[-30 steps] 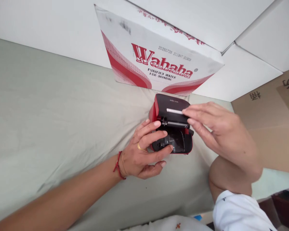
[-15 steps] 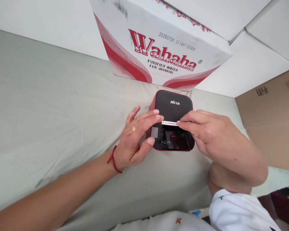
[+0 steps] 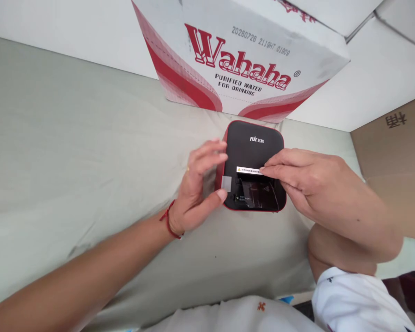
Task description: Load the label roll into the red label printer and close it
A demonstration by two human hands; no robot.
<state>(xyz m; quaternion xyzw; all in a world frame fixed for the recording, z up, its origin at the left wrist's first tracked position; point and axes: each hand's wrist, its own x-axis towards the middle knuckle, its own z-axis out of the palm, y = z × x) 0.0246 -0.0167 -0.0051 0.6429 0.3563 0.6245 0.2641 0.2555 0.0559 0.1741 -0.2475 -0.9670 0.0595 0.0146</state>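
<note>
A black device with red sides lies on the pale green cloth, its dark glossy window toward me. Across its middle runs a white warning label. My left hand is at the device's left side, fingers apart, the thumb tip by the grey square at the lower left. Over the device's right edge, my right hand has its fingertips pressed together at the label's right end, which they cover. Whether they grip the label or only press on it cannot be made out.
Behind the device stands a white and red Wahaha water carton. White boxes are beside it, and a brown cardboard box is at the right. The green cloth spreads to the left.
The fingers of my left hand have lifted off the device's top and moved back to its left edge. My right hand stays at the label's right end. The view has shifted slightly.
</note>
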